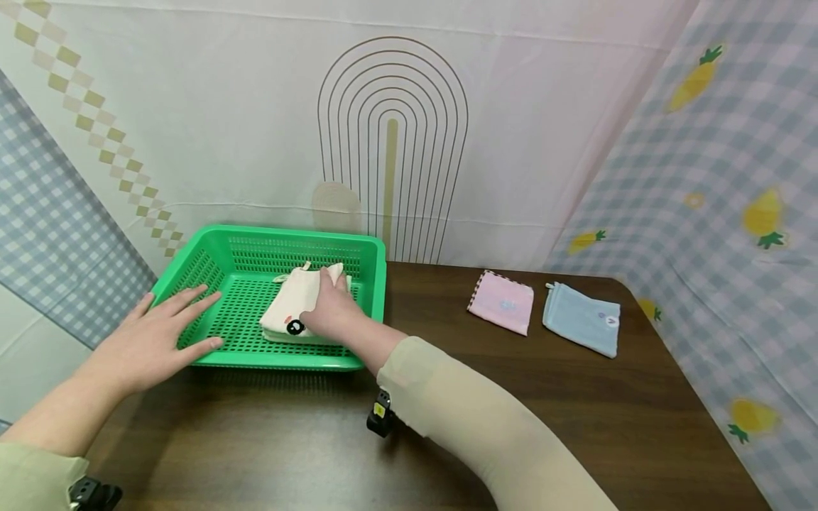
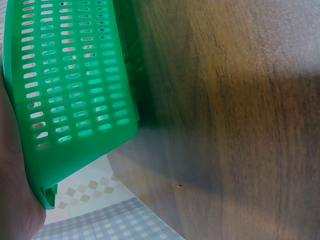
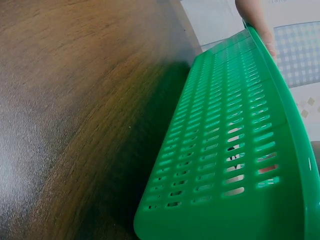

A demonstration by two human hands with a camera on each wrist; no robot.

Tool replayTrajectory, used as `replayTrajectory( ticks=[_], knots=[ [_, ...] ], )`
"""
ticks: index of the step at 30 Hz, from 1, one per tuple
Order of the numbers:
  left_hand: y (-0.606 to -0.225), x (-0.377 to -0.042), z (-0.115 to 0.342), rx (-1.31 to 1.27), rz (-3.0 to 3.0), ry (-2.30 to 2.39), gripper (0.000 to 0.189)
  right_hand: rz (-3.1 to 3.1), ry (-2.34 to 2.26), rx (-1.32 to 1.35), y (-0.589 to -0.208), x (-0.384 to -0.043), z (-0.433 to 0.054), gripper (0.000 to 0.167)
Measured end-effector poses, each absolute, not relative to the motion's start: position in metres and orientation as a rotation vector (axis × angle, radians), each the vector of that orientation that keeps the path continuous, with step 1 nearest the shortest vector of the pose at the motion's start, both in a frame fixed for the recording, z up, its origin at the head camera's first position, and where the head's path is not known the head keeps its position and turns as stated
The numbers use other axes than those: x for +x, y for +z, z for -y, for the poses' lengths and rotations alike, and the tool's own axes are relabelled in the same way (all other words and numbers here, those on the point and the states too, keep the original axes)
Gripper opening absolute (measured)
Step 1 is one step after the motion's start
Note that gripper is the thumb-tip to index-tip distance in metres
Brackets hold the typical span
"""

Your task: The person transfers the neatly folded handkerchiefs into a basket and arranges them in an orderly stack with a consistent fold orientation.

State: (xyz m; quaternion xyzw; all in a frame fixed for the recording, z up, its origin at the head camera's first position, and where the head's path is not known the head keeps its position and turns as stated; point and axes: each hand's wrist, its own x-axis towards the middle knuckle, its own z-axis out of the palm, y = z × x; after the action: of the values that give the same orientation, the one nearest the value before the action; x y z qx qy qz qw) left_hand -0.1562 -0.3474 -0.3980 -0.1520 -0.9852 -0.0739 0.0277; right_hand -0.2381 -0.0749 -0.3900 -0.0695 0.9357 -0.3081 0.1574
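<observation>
A green plastic basket (image 1: pixel 287 360) with slotted walls sits at the table's left back. Inside it, toward the right, lies a small stack of folded white towels (image 1: pixel 290 298), the top one bearing a black round patch and a pink mark. My right hand (image 1: pixel 335 312) rests on the top towel, thumb apart from the fingers; the fingertips are partly lost in the cloth. My left hand (image 1: pixel 156 333) lies across the basket's left front corner with fingers spread over the rim. In the left wrist view, this hand's edge (image 2: pixel 15 185) is against the green wall.
A folded pink towel (image 1: pixel 503 304) with a checked edge and a folded light blue towel (image 1: pixel 581 319) lie at the back right of the dark wooden table (image 1: pixel 447 362). Patterned cloths hang behind the table (image 1: pixel 255 106) and along its right side (image 1: pixel 716 248).
</observation>
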Motion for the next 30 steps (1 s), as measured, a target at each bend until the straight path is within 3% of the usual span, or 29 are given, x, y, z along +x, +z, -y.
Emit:
replayTrajectory(
  ticks=[17,30],
  knots=[
    [-0.4,-0.157,0.348,-0.474,3.036,-0.227,0.083,-2.686,-0.993,-0.123,-0.384,-0.235,0.072,0.093],
    [-0.398,-0.155,0.347,-0.476,3.04,-0.235,0.082,-2.86,-0.801,-0.385,-0.38,-0.227,0.066,0.083]
  ],
)
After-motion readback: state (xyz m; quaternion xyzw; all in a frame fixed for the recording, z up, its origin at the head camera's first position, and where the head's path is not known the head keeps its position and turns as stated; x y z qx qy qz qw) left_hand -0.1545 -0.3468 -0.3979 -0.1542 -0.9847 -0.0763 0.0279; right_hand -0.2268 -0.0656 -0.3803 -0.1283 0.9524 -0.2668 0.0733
